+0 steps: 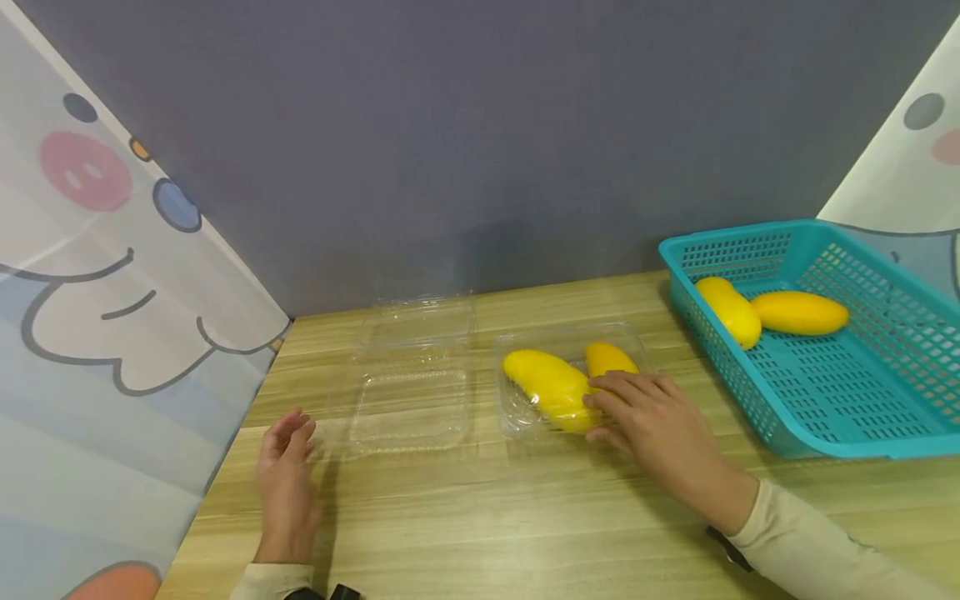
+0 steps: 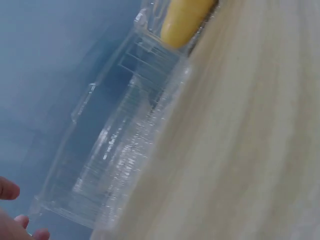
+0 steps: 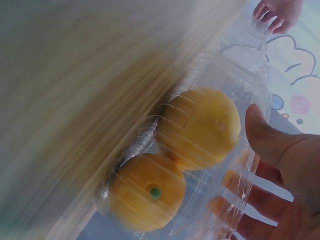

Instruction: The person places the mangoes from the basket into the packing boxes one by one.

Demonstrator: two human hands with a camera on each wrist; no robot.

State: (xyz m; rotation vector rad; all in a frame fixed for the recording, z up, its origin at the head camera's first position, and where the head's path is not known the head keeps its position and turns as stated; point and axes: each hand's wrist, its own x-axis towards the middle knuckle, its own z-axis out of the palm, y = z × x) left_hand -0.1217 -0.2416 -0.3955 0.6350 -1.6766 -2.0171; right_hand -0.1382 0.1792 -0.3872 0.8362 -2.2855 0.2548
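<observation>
Two yellow mangoes (image 1: 551, 387) lie inside a clear plastic clamshell box (image 1: 517, 427), whose lid appears to be down over them. My right hand (image 1: 663, 429) is over the box's right side, with fingers on or just above the lid. In the right wrist view, its fingers (image 3: 260, 195) show partly through the plastic and its thumb (image 3: 265, 137) is apart from them. Left of that box, a second clear clamshell (image 1: 408, 408) stands open with nothing inside. Beside its left edge hovers my left hand (image 1: 287, 475), loosely bent and holding nothing.
A turquoise plastic basket (image 1: 780, 417) stands at the right with two more mangoes (image 1: 798, 313) in it. A grey panel (image 1: 480, 150) rises behind the wooden table (image 1: 450, 525). Cartoon-printed sheets (image 1: 135, 350) flank the table on both sides.
</observation>
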